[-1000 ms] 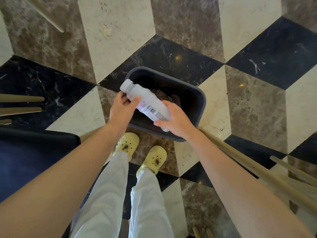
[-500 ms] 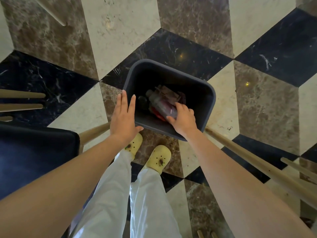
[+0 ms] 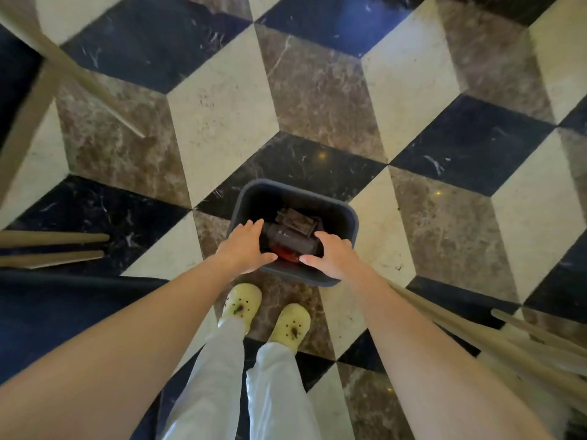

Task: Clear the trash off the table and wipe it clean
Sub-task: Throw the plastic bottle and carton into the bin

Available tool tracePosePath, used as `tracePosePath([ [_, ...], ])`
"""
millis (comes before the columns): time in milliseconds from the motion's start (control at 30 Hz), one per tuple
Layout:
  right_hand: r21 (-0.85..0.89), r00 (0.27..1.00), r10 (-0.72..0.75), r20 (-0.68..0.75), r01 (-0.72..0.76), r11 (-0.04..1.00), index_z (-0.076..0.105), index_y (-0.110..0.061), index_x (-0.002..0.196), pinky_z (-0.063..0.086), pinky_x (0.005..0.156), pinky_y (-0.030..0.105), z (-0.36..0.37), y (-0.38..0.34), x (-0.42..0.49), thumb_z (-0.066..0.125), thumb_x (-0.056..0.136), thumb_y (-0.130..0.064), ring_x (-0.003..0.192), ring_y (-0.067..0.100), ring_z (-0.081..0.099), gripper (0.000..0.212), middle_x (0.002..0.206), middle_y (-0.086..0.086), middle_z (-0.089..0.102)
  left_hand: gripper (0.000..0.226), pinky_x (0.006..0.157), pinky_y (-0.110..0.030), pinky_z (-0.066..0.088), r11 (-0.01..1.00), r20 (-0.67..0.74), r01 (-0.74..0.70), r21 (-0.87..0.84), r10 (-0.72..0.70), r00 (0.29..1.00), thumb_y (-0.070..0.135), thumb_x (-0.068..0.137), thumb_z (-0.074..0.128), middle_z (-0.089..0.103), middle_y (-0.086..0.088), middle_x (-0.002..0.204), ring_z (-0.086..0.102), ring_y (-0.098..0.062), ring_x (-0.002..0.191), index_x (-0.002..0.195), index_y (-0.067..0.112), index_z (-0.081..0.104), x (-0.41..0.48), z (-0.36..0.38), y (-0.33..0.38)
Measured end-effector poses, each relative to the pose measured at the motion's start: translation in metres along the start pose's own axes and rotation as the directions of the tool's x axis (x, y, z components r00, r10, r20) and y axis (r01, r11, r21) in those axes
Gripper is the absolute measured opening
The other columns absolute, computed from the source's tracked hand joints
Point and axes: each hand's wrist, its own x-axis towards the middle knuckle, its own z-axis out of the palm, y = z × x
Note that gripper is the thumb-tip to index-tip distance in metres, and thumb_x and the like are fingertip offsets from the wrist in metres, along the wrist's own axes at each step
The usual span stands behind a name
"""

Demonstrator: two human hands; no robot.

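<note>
A dark grey bin [image 3: 351, 217] stands on the patterned marble floor in front of my feet. Inside it lie a plastic bottle [image 3: 290, 238], a brown crumpled wrapper [image 3: 297, 221] and something red [image 3: 287, 255]. My left hand [image 3: 246, 246] hovers over the bin's near left rim with fingers spread and nothing in it. Over the near right rim, my right hand [image 3: 332, 257] is also open and empty. The table is not in view.
Wooden chair legs [image 3: 54, 238] jut in from the left, and more wooden legs [image 3: 495, 338] slant across the lower right. A dark blue seat [image 3: 63, 309] sits at lower left. My yellow clogs [image 3: 241, 304] stand just short of the bin.
The bottle, held in both hands above the bin a second ago, now lies inside it. Both hands have let go and pulled back to the rim; the view has risen.
</note>
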Motion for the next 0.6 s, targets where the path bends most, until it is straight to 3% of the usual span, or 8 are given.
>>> tracePosePath([
  [133,-0.020,0.997,-0.051,-0.059,0.049,0.999,0.023,-0.017,0.147,0.027,0.112,0.048,-0.061,-0.015,-0.033,0.053,0.085,-0.057,0.138,0.034,0.029,0.080,0.151,0.010,0.033,0.087,0.116,-0.045,0.024,0.993,0.033,-0.080,0.086,0.077,0.996,0.047,0.086,0.056,0.016,-0.008,0.158,0.016,-0.028,0.145,0.150,0.014,0.006,-0.019,-0.064,0.030],
  [433,-0.061,0.982,-0.078,-0.169,0.069,0.996,0.019,-0.020,0.148,0.024,0.112,0.055,-0.176,-0.050,-0.120,0.052,0.085,-0.058,0.141,0.038,0.022,0.081,0.155,0.010,0.025,0.077,0.109,-0.038,0.035,0.970,-0.040,-0.131,0.204,0.142,0.989,0.047,0.087,0.055,0.035,-0.009,0.151,0.038,-0.030,0.134,0.147,0.013,0.021,-0.081,-0.163,0.112],
  [600,-0.041,0.944,-0.088,-0.318,0.079,0.996,0.020,-0.017,0.147,0.027,0.113,0.049,-0.240,-0.059,-0.182,0.047,0.087,-0.058,0.141,0.033,0.026,0.078,0.155,0.008,0.025,0.079,0.105,-0.038,0.036,0.960,-0.155,-0.200,0.193,0.232,0.960,0.044,0.088,0.055,0.029,-0.010,0.153,0.035,-0.032,0.136,0.149,0.016,0.012,-0.125,-0.247,0.159],
])
